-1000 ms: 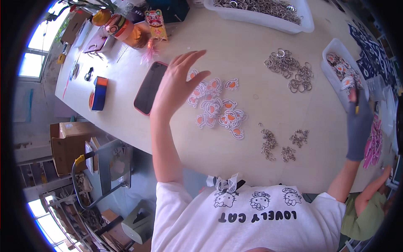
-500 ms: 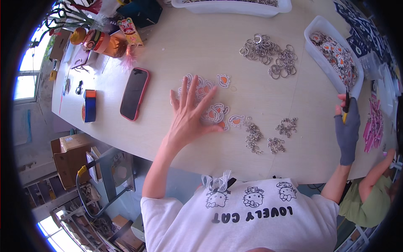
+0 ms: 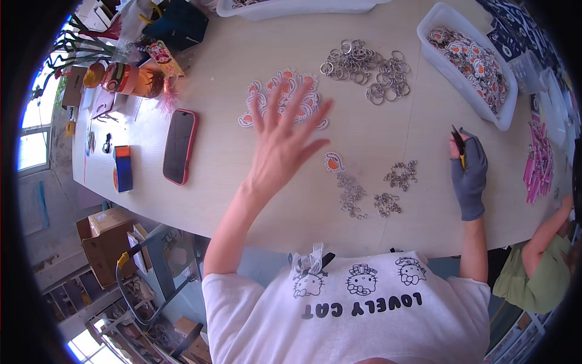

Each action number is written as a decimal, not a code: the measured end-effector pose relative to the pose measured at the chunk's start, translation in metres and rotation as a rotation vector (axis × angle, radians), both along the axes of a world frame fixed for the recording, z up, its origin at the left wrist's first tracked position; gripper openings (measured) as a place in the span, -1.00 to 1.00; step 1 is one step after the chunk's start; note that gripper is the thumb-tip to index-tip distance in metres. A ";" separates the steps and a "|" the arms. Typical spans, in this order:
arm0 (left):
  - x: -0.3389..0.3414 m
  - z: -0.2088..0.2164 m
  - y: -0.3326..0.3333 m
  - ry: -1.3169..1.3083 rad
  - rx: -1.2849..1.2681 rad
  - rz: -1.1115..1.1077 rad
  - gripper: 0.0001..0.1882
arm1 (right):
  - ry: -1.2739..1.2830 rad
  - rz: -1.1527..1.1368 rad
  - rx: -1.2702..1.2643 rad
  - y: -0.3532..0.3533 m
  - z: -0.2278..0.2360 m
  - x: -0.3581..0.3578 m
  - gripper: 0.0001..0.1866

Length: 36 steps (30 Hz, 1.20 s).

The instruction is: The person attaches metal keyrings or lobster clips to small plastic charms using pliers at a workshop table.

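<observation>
My left hand (image 3: 282,136) is bare, its fingers spread over a cluster of flat white-and-orange charms (image 3: 288,76); whether it touches them I cannot tell. A single charm (image 3: 333,162) lies apart, between that hand and small piles of metal links (image 3: 351,194). On my right hand (image 3: 470,173) is a grey glove that leaves the fingertips bare. It is closed around pliers (image 3: 461,148) with dark jaws and a yellow-edged handle, the tips pointing away from me. Farther off, between both hands, lie silver split rings (image 3: 361,64) in loose heaps.
A white tray (image 3: 512,112) of assembled charms stands at the far right, and another white tray (image 3: 303,11) at the far edge. Pink strips (image 3: 538,161) lie at right, near a co-worker's arm (image 3: 545,233). A phone (image 3: 180,145), a tape roll (image 3: 123,170) and a bottle (image 3: 142,80) occupy the left.
My left hand has slid the nearer charms into the far cluster and lies over it with fingers spread. My right hand, with the pliers, has come away from the right tray toward the middle.
</observation>
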<state>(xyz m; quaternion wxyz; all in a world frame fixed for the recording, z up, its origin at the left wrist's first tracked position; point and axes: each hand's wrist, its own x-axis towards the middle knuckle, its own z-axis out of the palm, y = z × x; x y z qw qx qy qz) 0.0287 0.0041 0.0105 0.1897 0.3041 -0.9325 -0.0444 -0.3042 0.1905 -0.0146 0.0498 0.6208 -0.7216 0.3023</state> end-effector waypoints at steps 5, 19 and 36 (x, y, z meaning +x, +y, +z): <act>0.012 -0.004 0.014 -0.036 0.292 -0.350 -0.50 | -0.172 0.163 0.207 -0.011 0.030 0.041 -0.79; 0.014 0.001 0.012 0.184 0.828 -0.193 -0.70 | 0.099 0.319 0.329 -0.044 0.036 0.141 -0.75; -0.037 -0.005 0.032 1.013 1.549 -0.050 -0.75 | -0.908 0.394 0.417 -0.070 0.060 0.109 -0.90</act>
